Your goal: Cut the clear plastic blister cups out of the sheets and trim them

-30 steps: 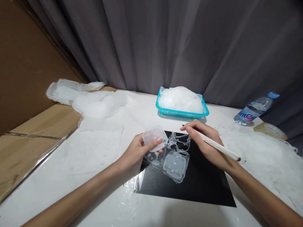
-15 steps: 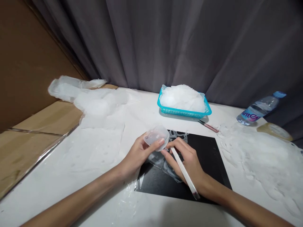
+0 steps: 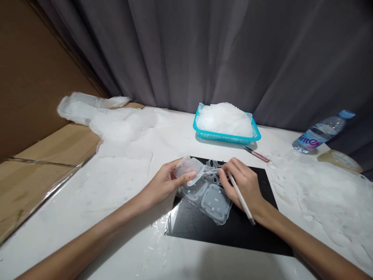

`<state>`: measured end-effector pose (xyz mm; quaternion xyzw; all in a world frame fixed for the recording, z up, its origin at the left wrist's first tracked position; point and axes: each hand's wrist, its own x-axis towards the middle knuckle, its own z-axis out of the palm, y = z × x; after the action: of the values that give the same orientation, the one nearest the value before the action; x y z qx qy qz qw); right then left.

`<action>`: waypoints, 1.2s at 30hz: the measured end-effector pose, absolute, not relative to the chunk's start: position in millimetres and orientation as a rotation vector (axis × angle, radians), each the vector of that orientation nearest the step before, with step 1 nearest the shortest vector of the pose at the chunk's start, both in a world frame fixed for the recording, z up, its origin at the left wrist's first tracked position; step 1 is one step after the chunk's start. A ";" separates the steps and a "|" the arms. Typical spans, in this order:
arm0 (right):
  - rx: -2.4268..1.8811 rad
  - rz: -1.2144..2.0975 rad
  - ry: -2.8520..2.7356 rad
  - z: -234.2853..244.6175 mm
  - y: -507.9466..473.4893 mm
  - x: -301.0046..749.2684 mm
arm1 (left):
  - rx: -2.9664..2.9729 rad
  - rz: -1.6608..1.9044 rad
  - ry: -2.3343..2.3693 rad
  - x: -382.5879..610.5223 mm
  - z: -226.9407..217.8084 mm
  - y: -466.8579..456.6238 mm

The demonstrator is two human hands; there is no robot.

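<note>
My left hand (image 3: 169, 181) is closed on a small clear plastic piece (image 3: 188, 167), held just above the left edge of a black mat (image 3: 247, 229). On the mat lies a sheet of joined clear plastic pieces (image 3: 210, 194). My right hand (image 3: 243, 184) rests on that sheet's upper right part, fingers pinched around a thin white stick-like tool (image 3: 240, 196) whose tip points at the sheet's frame.
A turquoise basket (image 3: 225, 135) heaped with clear plastic pieces stands behind the mat. A small pink-handled tool (image 3: 256, 154) lies beside it. A water bottle (image 3: 322, 132) lies at the far right. Piles of plastic scraps (image 3: 320, 186) and clear bags (image 3: 107, 120) flank the mat.
My right hand moved back up and right from my left hand onto the sheet. My left hand lowered the clear piece slightly toward the mat.
</note>
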<state>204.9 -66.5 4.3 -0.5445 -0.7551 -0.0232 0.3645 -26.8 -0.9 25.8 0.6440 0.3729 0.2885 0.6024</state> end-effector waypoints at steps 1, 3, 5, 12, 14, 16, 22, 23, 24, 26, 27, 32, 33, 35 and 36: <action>-1.418 -0.044 -1.909 4.0 -64.7 207.6 | 1.491 0.645 0.849 -28.0 27.0 0.4; -1.407 -0.014 -1.895 4.2 -63.0 210.2 | 1.495 0.591 0.818 -29.6 28.4 1.6; -1.354 0.023 -1.928 5.2 -63.5 210.1 | 1.478 0.558 0.791 -29.9 28.8 1.1; -1.219 0.312 -1.744 13.1 -64.9 210.1 | 1.325 0.557 0.789 -26.1 27.9 -2.3; -1.184 0.359 -1.707 14.8 -63.6 208.4 | 1.304 0.559 0.766 -24.5 27.8 -4.2; -1.137 0.446 -1.711 14.6 -62.1 204.5 | 1.280 0.573 0.767 -22.9 27.7 -6.8; -1.064 0.915 -1.666 8.1 -61.4 191.8 | 1.335 0.624 0.832 -22.4 25.2 -7.0; -1.076 0.992 -1.647 7.3 -61.9 191.1 | 1.357 0.627 0.839 -23.3 24.5 -5.3; -1.086 1.064 -1.618 6.5 -62.3 190.7 | 1.377 0.627 0.842 -24.3 23.8 -3.6; -1.092 1.199 -1.543 4.7 -62.8 190.7 | 1.405 0.614 0.834 -26.0 23.0 -0.7; -1.093 1.255 -1.507 3.6 -62.8 191.0 | 1.417 0.606 0.825 -26.4 23.0 0.1; -1.089 1.409 -1.411 -1.9 -61.5 192.1 | 1.450 0.519 0.767 -25.0 28.2 -2.0; -1.086 1.420 -1.421 -2.0 -61.2 192.2 | 1.449 0.496 0.758 -24.8 29.6 -2.7; -1.098 1.421 -1.477 -0.6 -60.8 192.5 | 1.460 0.471 0.763 -25.4 31.2 -3.3; -1.110 1.419 -1.514 0.8 -60.8 192.6 | 1.476 0.467 0.773 -26.4 31.2 -3.1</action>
<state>192.6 -60.8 0.8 -0.4355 -0.5940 0.5567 0.3842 -26.4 -3.1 31.2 0.6492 0.3400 0.2055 0.6487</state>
